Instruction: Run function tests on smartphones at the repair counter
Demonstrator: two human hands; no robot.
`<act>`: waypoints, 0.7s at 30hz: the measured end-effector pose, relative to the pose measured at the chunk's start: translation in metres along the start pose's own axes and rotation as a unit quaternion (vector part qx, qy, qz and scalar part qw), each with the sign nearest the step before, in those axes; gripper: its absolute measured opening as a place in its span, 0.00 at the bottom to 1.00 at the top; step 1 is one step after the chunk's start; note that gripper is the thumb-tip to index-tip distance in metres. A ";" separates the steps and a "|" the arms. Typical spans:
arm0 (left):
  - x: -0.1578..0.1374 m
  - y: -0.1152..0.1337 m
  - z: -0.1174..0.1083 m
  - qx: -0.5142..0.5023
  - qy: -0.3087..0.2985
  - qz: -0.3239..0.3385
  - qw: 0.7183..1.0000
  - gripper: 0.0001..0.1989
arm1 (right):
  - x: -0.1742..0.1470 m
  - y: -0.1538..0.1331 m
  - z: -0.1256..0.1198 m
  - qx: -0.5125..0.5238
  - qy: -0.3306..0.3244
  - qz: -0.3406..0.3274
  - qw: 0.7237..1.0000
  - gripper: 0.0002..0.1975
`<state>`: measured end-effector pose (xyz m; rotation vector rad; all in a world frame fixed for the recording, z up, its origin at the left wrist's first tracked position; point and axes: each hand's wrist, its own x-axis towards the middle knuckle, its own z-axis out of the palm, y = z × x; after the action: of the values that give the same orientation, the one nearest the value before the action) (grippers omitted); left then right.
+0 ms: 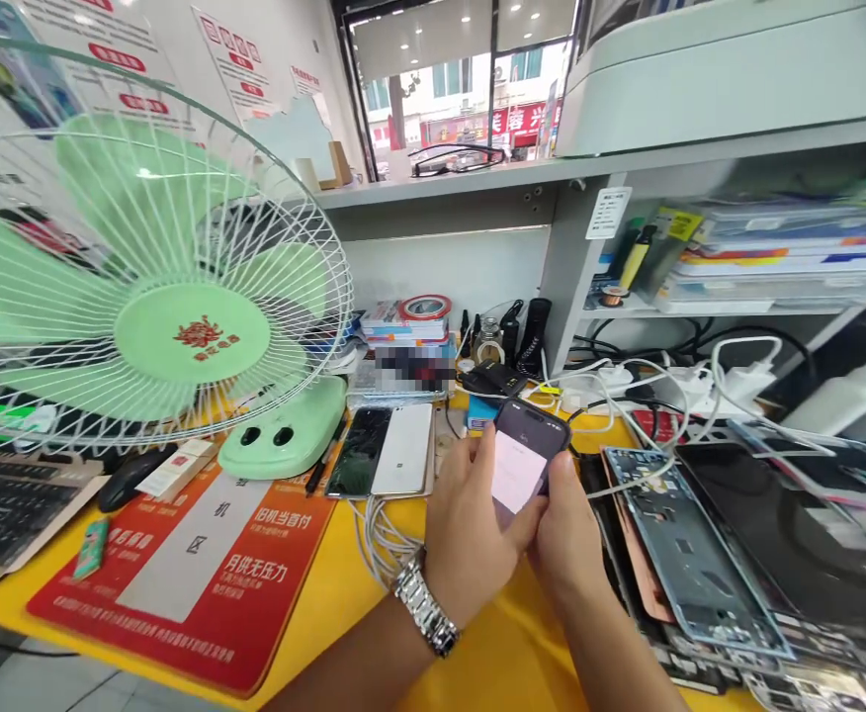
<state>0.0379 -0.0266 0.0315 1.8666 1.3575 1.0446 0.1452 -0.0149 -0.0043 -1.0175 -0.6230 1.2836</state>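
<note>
Both my hands hold a dark smartphone (528,445) above the yellow table (344,593), its screen lit with a pale window. My left hand (470,524), with a metal watch (425,605) on the wrist, grips the phone's left side, the thumb on the screen. My right hand (566,539) cups its lower right edge. A white cable (630,470) runs from the phone's right side toward the chargers.
A green desk fan (181,297) stands at left on a red mat (196,574). Two phones (389,450) lie flat behind my hands. Stripped phone frames and panels (692,554) cover the right side. A keyboard (3,504), mouse (132,477), chargers and shelves ring the table.
</note>
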 end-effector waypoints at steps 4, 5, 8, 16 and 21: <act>0.000 -0.006 -0.004 -0.204 -0.076 -0.035 0.975 0.32 | 0.004 -0.021 0.001 0.129 0.031 0.108 0.985 0.26; 0.002 -0.011 -0.005 -0.257 -0.113 -0.052 0.958 0.29 | 0.005 -0.024 0.002 0.138 0.038 0.113 0.983 0.24; 0.007 -0.028 -0.006 -0.404 -0.199 -0.136 0.882 0.31 | 0.005 -0.025 0.001 0.124 0.040 0.096 0.987 0.18; -0.008 -0.044 -0.004 -0.506 -0.220 -0.212 0.807 0.38 | 0.000 -0.019 0.003 0.090 0.005 0.137 0.986 0.22; -0.013 -0.047 -0.002 -0.492 -0.194 -0.206 0.824 0.39 | -0.004 -0.016 0.008 0.091 0.006 0.134 0.987 0.21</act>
<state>0.0106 -0.0251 -0.0095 0.8726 0.6809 0.8184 0.1456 -0.0159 0.0136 -0.9791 -0.3594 1.5394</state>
